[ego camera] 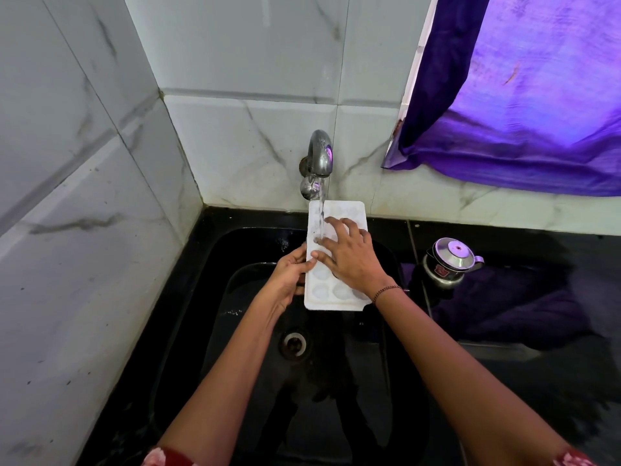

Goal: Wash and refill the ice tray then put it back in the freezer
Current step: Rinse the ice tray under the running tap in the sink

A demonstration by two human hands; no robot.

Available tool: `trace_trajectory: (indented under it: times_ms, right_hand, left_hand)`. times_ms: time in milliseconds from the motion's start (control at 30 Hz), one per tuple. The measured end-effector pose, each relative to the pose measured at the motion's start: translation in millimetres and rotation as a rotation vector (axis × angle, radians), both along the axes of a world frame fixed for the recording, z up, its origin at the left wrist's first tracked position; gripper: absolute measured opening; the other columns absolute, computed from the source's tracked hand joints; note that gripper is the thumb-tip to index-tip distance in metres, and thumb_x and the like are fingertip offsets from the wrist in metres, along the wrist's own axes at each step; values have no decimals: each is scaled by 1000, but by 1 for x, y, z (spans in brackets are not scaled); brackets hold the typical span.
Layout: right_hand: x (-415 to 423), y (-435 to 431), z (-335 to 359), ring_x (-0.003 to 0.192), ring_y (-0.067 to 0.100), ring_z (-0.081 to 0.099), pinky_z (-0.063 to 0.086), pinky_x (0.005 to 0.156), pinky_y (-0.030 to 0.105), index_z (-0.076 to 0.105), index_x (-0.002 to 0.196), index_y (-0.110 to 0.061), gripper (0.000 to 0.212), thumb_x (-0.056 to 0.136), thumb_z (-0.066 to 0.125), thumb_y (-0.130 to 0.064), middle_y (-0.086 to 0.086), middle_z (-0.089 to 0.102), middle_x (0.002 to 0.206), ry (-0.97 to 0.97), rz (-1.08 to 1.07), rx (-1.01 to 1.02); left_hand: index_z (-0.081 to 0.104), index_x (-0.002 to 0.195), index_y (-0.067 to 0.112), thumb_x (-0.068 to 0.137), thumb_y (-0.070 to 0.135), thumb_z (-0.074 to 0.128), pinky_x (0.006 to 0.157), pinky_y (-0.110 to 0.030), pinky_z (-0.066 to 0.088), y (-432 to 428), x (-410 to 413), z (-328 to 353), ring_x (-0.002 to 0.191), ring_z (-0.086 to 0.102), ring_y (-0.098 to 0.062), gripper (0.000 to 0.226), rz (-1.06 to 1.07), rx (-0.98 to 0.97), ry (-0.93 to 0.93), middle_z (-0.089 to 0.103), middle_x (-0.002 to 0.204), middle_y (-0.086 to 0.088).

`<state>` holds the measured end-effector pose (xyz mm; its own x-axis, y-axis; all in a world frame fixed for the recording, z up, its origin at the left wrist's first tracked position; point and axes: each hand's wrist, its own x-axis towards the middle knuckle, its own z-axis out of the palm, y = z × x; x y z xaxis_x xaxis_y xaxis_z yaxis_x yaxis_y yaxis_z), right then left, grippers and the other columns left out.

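A white ice tray point(349, 211) with round cups is held flat over the black sink point(208, 284), under the steel tap point(319, 156). Water streams from the tap onto the tray's far left part. My left hand point(290, 279) grips the tray's left edge, thumb on top. My right hand point(353, 260) lies palm down on the tray's top, fingers spread across the cups and reaching the water stream.
The sink drain point(294, 344) lies below the tray. A small steel pot with a lid point(450, 260) stands on the black counter point(537, 381) to the right. A purple curtain point(537, 95) hangs at the upper right. Marbled white tiles point(84, 196) close in the left and back.
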<state>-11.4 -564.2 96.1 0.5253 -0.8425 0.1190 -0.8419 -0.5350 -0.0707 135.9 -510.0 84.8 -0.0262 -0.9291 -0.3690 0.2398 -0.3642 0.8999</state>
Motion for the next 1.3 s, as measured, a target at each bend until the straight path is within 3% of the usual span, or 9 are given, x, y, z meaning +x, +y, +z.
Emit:
trace_trajectory:
  times_ms: [167, 300, 400, 467, 667, 767, 967, 1167, 1300]
  right_hand:
    - [-2, -6, 4, 138, 29, 25, 24, 107, 54, 64, 109, -27, 70, 85, 12, -66, 3, 36, 146, -10, -17, -20]
    - [-3, -8, 2, 140, 28, 19, 21, 110, 52, 61, 121, -31, 55, 91, 27, -61, 2, 30, 149, 13, 31, 12]
    - [-2, -9, 3, 137, 28, 25, 25, 107, 51, 65, 110, -29, 61, 88, 19, -64, 2, 37, 144, -15, -6, -18]
    - [4, -6, 3, 136, 29, 27, 26, 106, 50, 63, 117, -30, 67, 87, 13, -64, 3, 36, 146, 8, 1, -22]
    - [4, -5, -2, 139, 21, 27, 21, 113, 43, 55, 128, -28, 48, 96, 31, -54, 2, 33, 147, -61, 61, 95]
    - [9, 0, -12, 146, 23, 13, 13, 119, 46, 37, 143, -27, 53, 98, 27, -52, 6, 16, 157, -62, 112, 192]
    - [4, 8, -24, 135, 20, 37, 43, 104, 37, 36, 139, -15, 46, 99, 39, -39, 0, 20, 155, -345, -5, 356]
    - [4, 9, -39, 135, 27, 32, 30, 112, 35, 26, 147, -11, 48, 102, 36, -22, 8, 24, 150, -294, -102, 476]
    - [8, 8, -43, 130, 26, 32, 31, 110, 33, 33, 143, -9, 43, 101, 34, -18, 9, 28, 145, -260, -123, 430]
  left_hand:
    - [52, 130, 26, 93, 7, 50, 73, -37, 54, 0, -3, -4, 90, 65, -17, 42, -5, 3, -16, 68, 102, 3]
    - [53, 131, 25, 93, 7, 50, 76, -39, 53, -2, 1, -5, 94, 64, -19, 42, 9, 2, -19, 67, 104, 1]
    - [52, 130, 27, 93, 6, 50, 81, -41, 52, 0, 1, -4, 95, 64, -19, 43, 15, 8, -21, 67, 105, 2]
    - [53, 130, 27, 93, 7, 50, 78, -40, 54, 1, 1, -4, 94, 65, -19, 42, 26, 9, -8, 68, 104, 2]
    - [50, 132, 27, 92, 6, 52, 65, -33, 56, 7, 7, -6, 92, 65, -17, 45, 55, 21, -11, 65, 112, -2]
    - [51, 131, 29, 92, 6, 53, 64, -32, 56, 8, 8, -6, 91, 66, -16, 45, 74, 14, -24, 66, 110, -1]
    - [47, 136, 22, 88, 4, 58, 86, -28, 50, 12, 14, -8, 102, 58, -10, 52, 118, -71, -330, 59, 126, 3]
    - [45, 136, 30, 88, 14, 60, 98, -42, 48, 19, 16, -19, 111, 58, -16, 53, 80, -15, -539, 58, 128, 5]
    - [46, 136, 27, 89, 10, 57, 95, -39, 50, 28, 17, -25, 108, 59, -16, 51, 107, 23, -456, 59, 127, 3]
